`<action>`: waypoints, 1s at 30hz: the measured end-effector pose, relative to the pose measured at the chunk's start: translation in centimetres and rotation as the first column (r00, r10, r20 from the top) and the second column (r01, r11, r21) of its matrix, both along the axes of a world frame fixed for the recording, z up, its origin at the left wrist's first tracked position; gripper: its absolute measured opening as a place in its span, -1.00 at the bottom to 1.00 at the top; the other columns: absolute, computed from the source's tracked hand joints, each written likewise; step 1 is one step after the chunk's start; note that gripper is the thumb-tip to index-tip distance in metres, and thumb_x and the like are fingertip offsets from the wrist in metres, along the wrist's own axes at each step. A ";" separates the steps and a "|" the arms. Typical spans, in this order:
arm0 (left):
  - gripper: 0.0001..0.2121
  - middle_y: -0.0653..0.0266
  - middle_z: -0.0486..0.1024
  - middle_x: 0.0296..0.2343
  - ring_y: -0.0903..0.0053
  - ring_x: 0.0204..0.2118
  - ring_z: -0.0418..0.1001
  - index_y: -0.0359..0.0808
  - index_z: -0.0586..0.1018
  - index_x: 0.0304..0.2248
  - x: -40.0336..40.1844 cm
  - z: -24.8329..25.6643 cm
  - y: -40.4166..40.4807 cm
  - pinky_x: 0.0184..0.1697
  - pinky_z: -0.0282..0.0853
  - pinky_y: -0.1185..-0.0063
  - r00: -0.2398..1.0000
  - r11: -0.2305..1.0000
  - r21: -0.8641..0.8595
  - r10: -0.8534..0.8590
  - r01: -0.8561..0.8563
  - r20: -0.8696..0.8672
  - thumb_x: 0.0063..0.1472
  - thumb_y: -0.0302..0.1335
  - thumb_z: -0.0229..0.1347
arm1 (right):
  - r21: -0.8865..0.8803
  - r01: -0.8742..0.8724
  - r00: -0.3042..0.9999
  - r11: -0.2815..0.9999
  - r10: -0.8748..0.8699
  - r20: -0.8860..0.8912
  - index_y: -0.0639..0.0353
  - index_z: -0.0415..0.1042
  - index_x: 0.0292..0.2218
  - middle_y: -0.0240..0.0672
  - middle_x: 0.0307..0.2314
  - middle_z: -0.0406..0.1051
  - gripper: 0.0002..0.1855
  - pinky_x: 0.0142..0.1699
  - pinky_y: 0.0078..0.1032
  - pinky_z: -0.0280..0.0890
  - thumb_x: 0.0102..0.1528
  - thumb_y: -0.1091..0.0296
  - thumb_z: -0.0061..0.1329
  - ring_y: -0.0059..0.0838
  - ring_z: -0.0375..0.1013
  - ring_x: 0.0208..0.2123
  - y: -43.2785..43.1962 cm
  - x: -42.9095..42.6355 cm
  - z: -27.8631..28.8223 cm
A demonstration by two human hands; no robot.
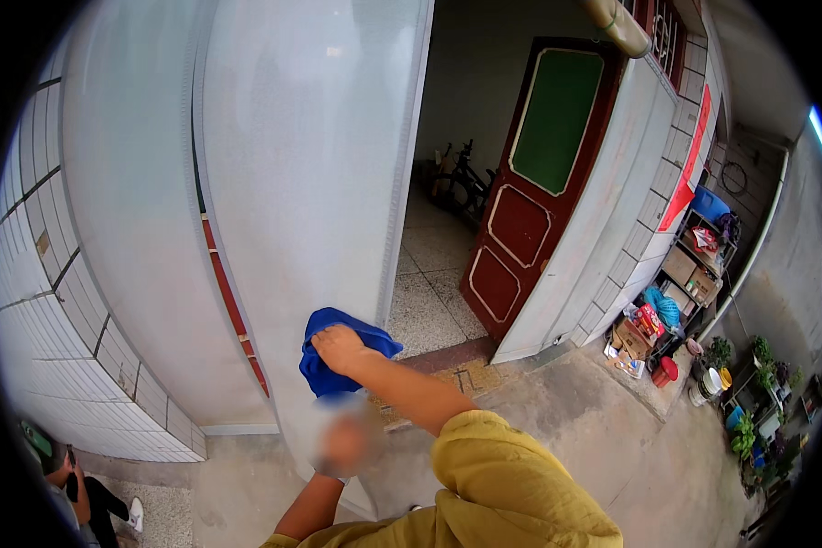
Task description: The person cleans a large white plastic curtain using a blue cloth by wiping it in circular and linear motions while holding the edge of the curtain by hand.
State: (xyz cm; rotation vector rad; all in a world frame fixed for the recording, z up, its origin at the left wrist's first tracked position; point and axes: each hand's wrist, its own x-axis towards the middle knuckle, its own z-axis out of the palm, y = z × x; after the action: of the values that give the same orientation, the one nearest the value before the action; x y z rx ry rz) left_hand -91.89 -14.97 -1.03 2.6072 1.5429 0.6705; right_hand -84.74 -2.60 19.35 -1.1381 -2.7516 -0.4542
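Observation:
My right hand presses a blue cloth against the lower part of a pale plastic door-curtain panel, near its right edge. Below it, my left hand is blurred, so its fingers and anything in them cannot be made out. The blue cloth hangs down just above the left hand. A second pale panel hangs to the left, with a narrow gap between the two showing dark red door parts.
Right of the panel, a doorway holds a red door with a green pane and a bicycle. Further right are a cluttered shelf, buckets and potted plants. A seated person is at lower left.

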 end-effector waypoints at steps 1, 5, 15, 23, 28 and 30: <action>-0.82 0.24 0.35 -0.45 0.46 -0.37 0.31 -0.30 0.40 -0.35 0.5 -0.1 -0.2 -0.27 0.24 0.55 1.000 1.000 -0.023 0.006 -0.006 -0.013 0.05 -0.42 -0.09 | -0.061 0.011 0.997 0.998 -0.006 0.075 0.20 0.34 -0.32 -0.25 -0.33 0.36 -0.76 -0.11 -0.48 0.17 -0.05 0.40 -0.28 -0.38 0.32 -0.22 -1.3 0.3 -0.2; -0.85 0.26 0.33 -0.49 0.51 -0.41 0.29 -0.29 0.40 -0.39 0.8 -0.1 -0.9 -0.30 0.23 0.62 0.999 0.998 -0.063 0.022 -0.024 -0.035 0.05 -0.42 -0.09 | -0.166 -0.072 0.987 0.983 0.094 0.131 0.20 0.41 -0.35 -0.29 -0.33 0.37 -0.75 -0.09 -0.48 0.15 -0.06 0.33 -0.23 -0.38 0.29 -0.21 -4.0 0.6 -3.8; -0.79 0.22 0.40 -0.40 0.41 -0.39 0.38 -0.27 0.41 -0.31 1.1 5.5 -2.6 -0.37 0.30 0.50 0.992 0.988 0.097 -0.120 0.117 0.031 0.06 -0.37 -0.10 | -0.379 0.046 0.999 0.924 -0.040 0.024 0.27 0.42 -0.46 -0.15 -0.51 0.42 -0.77 -0.29 -0.38 0.28 -0.10 0.31 -0.19 -0.21 0.42 -0.43 -8.6 0.4 -7.1; -0.71 0.14 0.41 -0.28 0.26 -0.21 0.35 -0.25 0.41 -0.24 -2.3 -0.5 1.2 -0.23 0.25 0.38 0.910 0.995 0.060 -0.101 0.084 0.402 0.02 -0.35 -0.06 | -0.355 0.057 0.963 0.933 -0.144 -0.226 0.30 0.38 -0.49 -0.07 -0.53 0.40 -0.82 -0.28 -0.38 0.28 -0.12 0.40 -0.20 -0.20 0.42 -0.42 -11.8 -1.7 -3.2; -0.69 0.12 0.37 -0.23 0.24 -0.14 0.29 -0.24 0.38 -0.20 -0.8 7.0 -2.3 -0.15 0.20 0.39 0.983 0.994 -0.037 -0.097 0.104 0.156 0.04 -0.35 -0.07 | -0.313 0.054 0.966 0.948 -0.129 -0.224 0.26 0.40 -0.50 -0.12 -0.56 0.41 -0.83 -0.34 -0.42 0.30 -0.13 0.41 -0.20 -0.27 0.43 -0.47 -10.3 -1.4 -5.9; -0.67 0.11 0.31 -0.17 0.25 -0.09 0.24 -0.25 0.33 -0.15 -1.8 8.1 -2.7 -0.10 0.15 0.40 0.991 0.989 -0.129 -0.055 0.071 0.124 0.07 -0.34 -0.11 | -0.258 0.002 0.958 0.966 -0.077 -0.278 0.29 0.38 -0.49 -0.14 -0.58 0.40 -0.83 -0.37 -0.41 0.29 -0.15 0.40 -0.19 -0.24 0.42 -0.50 -9.4 -2.8 -7.4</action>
State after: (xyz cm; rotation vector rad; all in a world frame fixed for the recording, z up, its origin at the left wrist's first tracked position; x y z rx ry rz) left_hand -93.66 -17.72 7.11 2.4594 1.4140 0.6802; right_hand -87.56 -12.01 11.94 -1.2061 -2.5857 0.0654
